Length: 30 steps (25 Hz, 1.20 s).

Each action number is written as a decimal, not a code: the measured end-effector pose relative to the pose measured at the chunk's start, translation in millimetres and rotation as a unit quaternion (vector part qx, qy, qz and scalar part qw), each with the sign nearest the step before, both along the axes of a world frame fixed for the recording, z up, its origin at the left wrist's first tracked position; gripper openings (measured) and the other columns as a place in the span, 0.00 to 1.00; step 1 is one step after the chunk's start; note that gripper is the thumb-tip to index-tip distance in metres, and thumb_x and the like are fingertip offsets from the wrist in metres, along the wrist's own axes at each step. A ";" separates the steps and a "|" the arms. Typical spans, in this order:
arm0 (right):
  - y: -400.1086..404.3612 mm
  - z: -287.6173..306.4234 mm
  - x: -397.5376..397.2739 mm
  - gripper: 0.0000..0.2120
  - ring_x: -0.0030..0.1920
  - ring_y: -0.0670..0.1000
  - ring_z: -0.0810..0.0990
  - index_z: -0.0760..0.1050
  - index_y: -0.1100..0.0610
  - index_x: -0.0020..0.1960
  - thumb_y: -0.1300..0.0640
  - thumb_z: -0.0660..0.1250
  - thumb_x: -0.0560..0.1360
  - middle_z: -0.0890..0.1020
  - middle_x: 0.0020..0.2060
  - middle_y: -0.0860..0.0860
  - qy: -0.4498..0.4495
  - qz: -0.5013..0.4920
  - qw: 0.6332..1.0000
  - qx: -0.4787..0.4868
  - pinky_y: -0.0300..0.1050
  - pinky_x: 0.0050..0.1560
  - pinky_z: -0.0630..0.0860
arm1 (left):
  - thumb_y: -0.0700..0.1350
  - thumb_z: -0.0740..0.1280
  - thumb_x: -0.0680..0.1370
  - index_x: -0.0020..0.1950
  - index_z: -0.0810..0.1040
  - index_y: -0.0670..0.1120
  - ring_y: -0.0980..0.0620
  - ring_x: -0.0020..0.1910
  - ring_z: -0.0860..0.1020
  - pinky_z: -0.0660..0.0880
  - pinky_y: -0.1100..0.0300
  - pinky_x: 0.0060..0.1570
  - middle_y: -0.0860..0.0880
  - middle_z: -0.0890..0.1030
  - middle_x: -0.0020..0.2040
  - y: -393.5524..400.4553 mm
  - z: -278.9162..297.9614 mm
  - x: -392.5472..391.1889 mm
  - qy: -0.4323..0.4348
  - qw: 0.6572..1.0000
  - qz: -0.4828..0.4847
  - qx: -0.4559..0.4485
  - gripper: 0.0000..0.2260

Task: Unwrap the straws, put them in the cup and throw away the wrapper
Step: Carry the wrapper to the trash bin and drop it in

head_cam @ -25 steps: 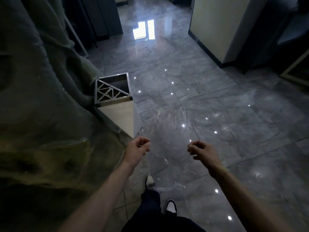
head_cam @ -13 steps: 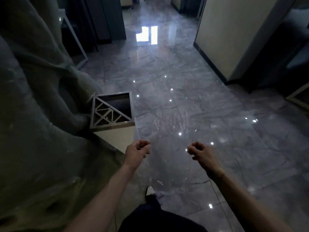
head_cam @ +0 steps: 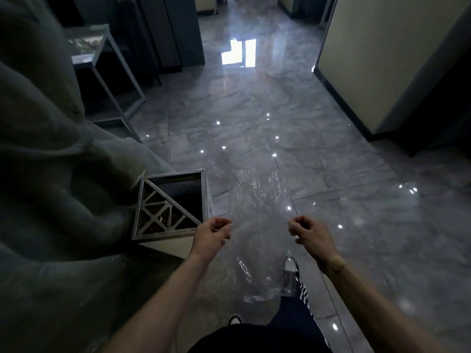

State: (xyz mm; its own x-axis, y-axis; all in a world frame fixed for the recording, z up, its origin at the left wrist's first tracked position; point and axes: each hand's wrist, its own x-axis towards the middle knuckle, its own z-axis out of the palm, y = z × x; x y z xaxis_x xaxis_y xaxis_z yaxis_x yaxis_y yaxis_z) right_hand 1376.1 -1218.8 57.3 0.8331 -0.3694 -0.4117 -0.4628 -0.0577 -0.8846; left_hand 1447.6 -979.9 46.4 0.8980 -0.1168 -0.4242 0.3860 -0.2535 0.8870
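Note:
A large clear plastic wrapper (head_cam: 257, 253) hangs stretched between my two hands and reaches down toward my feet. My left hand (head_cam: 211, 235) pinches its left upper edge, just right of the front rim of a square metal-topped waste bin (head_cam: 163, 235). My right hand (head_cam: 309, 234) is closed on the wrapper's right upper edge, about a hand's width or more from the left. Half of the bin's top is a lattice grille and the other half is a dark opening. No straws or cup are in view.
A grey cloth-covered bulk (head_cam: 51, 174) fills the left side, against the bin. A metal-framed side table (head_cam: 107, 62) stands behind it. A cream wall with dark skirting (head_cam: 377, 72) is at the right. Glossy grey tile floor (head_cam: 331, 161) stretches ahead. My shoe (head_cam: 290, 273) shows below.
The bin has come nearer and now sits right beside my left hand. Both hands keep their hold on the wrapper, spread about the same distance apart.

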 end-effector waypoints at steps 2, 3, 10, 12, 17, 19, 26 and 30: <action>-22.2 -1.4 28.4 0.05 0.42 0.50 0.80 0.80 0.57 0.48 0.57 0.67 0.76 0.83 0.42 0.54 0.000 0.016 1.000 0.014 0.43 0.43 0.77 | 0.37 0.69 0.77 0.49 0.80 0.44 0.54 0.36 0.79 0.75 0.59 0.39 0.46 0.82 0.42 -20.2 1.1 21.3 -0.002 1.000 0.019 -0.001 0.03; -36.1 -1.4 43.9 0.05 0.43 0.51 0.80 0.80 0.58 0.49 0.57 0.67 0.76 0.83 0.43 0.55 0.003 0.029 0.999 0.016 0.44 0.43 0.77 | 0.37 0.68 0.77 0.50 0.80 0.43 0.53 0.36 0.79 0.75 0.60 0.39 0.46 0.81 0.41 -32.0 1.4 32.5 -0.002 0.999 0.035 -0.006 0.03; -121.5 11.3 140.9 0.08 0.43 0.51 0.84 0.79 0.55 0.54 0.58 0.69 0.75 0.85 0.46 0.53 0.032 0.157 0.987 0.032 0.42 0.42 0.78 | 0.36 0.68 0.77 0.51 0.80 0.42 0.51 0.38 0.78 0.75 0.59 0.39 0.46 0.82 0.42 -108.4 11.3 90.5 0.014 0.988 0.152 -0.033 0.04; -135.3 11.5 161.3 0.08 0.42 0.51 0.83 0.79 0.55 0.54 0.59 0.69 0.75 0.85 0.46 0.53 0.042 0.190 0.980 0.032 0.44 0.44 0.78 | 0.36 0.68 0.77 0.52 0.80 0.41 0.51 0.38 0.78 0.76 0.60 0.39 0.45 0.81 0.42 -118.8 11.0 101.1 0.020 0.984 0.174 -0.036 0.05; -143.5 5.4 213.7 0.08 0.40 0.50 0.84 0.79 0.55 0.54 0.59 0.70 0.75 0.85 0.45 0.53 0.053 0.236 0.970 0.036 0.38 0.37 0.77 | 0.36 0.68 0.77 0.50 0.79 0.43 0.54 0.35 0.78 0.75 0.63 0.35 0.48 0.81 0.40 -123.6 5.1 120.1 0.032 0.967 0.249 -0.045 0.04; -137.0 2.5 232.8 0.07 0.38 0.48 0.84 0.80 0.54 0.52 0.58 0.70 0.74 0.86 0.45 0.52 0.051 0.250 0.966 0.033 0.37 0.35 0.77 | 0.36 0.68 0.77 0.49 0.80 0.45 0.55 0.34 0.79 0.76 0.64 0.33 0.49 0.82 0.41 -118.9 -1.3 123.3 0.035 0.960 0.275 -0.048 0.05; -81.5 -3.4 313.1 0.09 0.37 0.48 0.84 0.78 0.51 0.55 0.59 0.69 0.75 0.85 0.43 0.53 0.052 0.354 0.934 0.007 0.39 0.36 0.76 | 0.39 0.69 0.77 0.52 0.77 0.49 0.51 0.39 0.80 0.74 0.59 0.36 0.45 0.82 0.48 -86.3 -27.0 138.0 0.040 0.912 0.403 -0.071 0.07; -36.0 -1.5 354.0 0.11 0.36 0.50 0.85 0.75 0.46 0.55 0.60 0.67 0.76 0.85 0.44 0.53 0.054 0.413 0.909 0.019 0.38 0.35 0.77 | 0.37 0.69 0.76 0.50 0.78 0.45 0.53 0.33 0.79 0.75 0.59 0.33 0.45 0.81 0.42 -59.2 -35.8 149.1 0.058 0.871 0.478 -0.097 0.05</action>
